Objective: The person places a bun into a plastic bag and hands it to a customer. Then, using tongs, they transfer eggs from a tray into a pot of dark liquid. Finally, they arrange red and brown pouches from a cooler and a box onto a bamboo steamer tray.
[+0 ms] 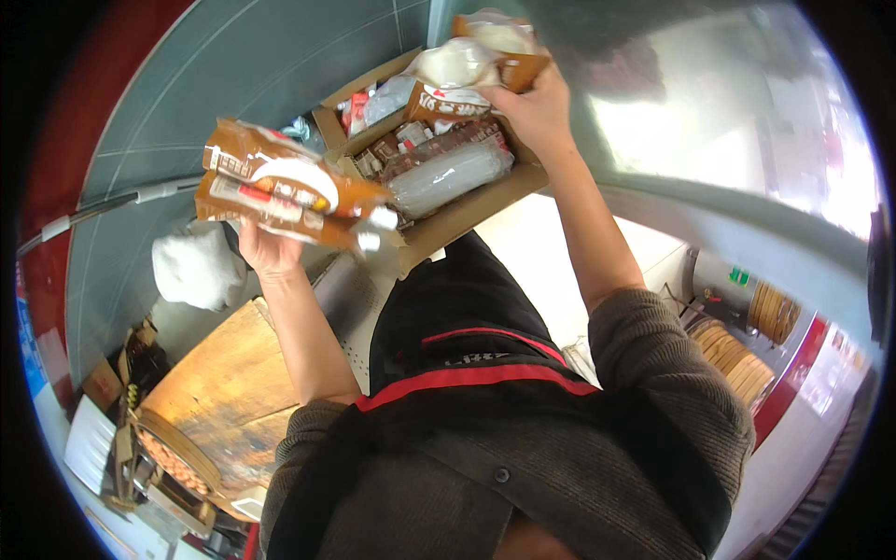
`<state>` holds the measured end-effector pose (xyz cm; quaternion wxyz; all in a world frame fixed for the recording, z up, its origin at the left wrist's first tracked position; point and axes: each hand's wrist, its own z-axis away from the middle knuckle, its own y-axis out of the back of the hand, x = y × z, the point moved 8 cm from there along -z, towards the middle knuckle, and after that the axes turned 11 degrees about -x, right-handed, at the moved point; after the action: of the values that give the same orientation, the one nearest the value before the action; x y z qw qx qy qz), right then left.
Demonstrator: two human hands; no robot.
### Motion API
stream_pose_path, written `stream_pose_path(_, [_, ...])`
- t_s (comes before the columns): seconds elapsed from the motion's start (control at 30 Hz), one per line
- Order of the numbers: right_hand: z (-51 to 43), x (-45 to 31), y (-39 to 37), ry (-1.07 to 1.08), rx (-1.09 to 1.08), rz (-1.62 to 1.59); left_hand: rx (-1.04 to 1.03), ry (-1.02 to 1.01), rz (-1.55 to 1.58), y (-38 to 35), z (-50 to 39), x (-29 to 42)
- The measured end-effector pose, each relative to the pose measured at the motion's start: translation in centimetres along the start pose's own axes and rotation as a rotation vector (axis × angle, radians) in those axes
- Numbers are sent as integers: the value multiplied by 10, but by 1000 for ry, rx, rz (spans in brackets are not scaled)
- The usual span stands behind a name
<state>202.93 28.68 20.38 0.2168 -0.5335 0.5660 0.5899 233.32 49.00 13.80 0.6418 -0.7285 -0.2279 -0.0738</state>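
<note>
My left hand [269,248] holds two brown-and-white printed plastic pouches [280,175] with white caps, side by side and blurred, left of an open cardboard box. My right hand [535,105] grips more brown plastic pouches [448,101] with clear, whitish parts above the box's far right side. The cardboard box [476,210] holds a clear plastic-wrapped roll or stack [451,178] and several brown packs with white caps [413,134]. Behind it, another cardboard compartment or box [329,126] contains a red-and-clear package [378,105].
A white cloth [199,269] hangs near the grey tiled wall at left. Below it lies a worn wooden board [231,378] beside a round tray of small orange-brown items [171,458]. A shiny metal surface [672,119] stands at right, with bamboo steamers [731,357] beyond my right arm.
</note>
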Motion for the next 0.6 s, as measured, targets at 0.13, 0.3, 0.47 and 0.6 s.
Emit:
stream_pose_path(0.13, [106,-61,52,-167,-36,-599,-203,90,19,-70,23,-34])
stream_pose_path(0.3, [273,-94,53,-272,43,-1787,-255,591,364,-161,83,-123])
stream_pose_path(0.47, [418,-79,174,-135,608,-1642,-410,1051,431,-260,126,-260])
stream_pose_path(0.6, [553,-69,317,-5,817,-1384,-535,1298,530,-343,191,-411])
